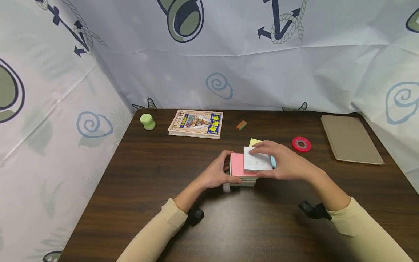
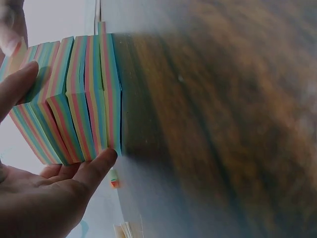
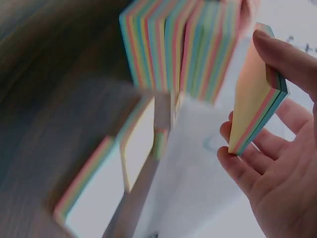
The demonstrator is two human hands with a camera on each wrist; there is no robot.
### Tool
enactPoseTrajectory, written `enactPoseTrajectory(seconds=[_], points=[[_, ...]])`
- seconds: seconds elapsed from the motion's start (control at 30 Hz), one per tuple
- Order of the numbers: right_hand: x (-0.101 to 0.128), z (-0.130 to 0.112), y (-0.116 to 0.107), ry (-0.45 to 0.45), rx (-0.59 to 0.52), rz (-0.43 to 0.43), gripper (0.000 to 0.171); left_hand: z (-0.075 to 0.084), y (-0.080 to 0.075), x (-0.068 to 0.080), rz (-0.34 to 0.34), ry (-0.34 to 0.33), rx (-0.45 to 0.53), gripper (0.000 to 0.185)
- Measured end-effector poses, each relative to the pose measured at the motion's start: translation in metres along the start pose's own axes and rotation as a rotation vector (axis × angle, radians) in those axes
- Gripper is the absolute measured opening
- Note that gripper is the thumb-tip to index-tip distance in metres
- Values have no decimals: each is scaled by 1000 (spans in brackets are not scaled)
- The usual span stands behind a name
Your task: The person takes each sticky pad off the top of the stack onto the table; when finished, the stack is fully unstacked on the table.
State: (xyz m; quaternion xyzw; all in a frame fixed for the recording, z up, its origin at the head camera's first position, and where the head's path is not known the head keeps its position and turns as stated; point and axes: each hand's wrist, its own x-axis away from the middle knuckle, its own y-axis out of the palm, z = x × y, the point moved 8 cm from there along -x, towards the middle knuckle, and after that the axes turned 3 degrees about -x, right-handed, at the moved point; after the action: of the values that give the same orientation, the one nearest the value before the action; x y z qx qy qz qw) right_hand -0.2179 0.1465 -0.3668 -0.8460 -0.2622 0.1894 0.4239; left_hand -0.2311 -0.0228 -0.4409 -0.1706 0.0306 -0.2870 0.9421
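Note:
A tall stack of sticky note pads (image 1: 237,164), pink on top, stands in the middle of the table, its sides banded in several colours in the left wrist view. My left hand (image 1: 216,174) grips this stack from the left, thumb on the near side and fingers on the far side. With my right hand (image 1: 284,160) I pinch a thin sticky note pad (image 3: 255,99) between thumb and fingers. The head view has it over the stack's right part, pale face up (image 1: 258,162). Beyond the stack, a yellow pad (image 1: 254,141) and a light blue pad (image 1: 273,162) are partly hidden by my right hand.
Along the back lie a pale green knob-shaped object (image 1: 148,122), a comic-style book (image 1: 196,123) and a small orange-and-green eraser-like block (image 1: 241,125). To the right are a red tape roll (image 1: 301,144) and a flat grey-brown board or notebook (image 1: 351,139). Patterned cloth borders the table.

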Motion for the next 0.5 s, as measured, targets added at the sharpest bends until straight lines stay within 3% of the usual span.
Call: enactPoseTrajectory(seconds=[0.27, 0.5], points=[[54, 53, -39, 100, 103, 138, 62, 10, 0, 4, -3, 0, -22, 84], [91, 101, -40, 236, 143, 129, 66, -1, 0, 1, 12, 1, -63, 84]])
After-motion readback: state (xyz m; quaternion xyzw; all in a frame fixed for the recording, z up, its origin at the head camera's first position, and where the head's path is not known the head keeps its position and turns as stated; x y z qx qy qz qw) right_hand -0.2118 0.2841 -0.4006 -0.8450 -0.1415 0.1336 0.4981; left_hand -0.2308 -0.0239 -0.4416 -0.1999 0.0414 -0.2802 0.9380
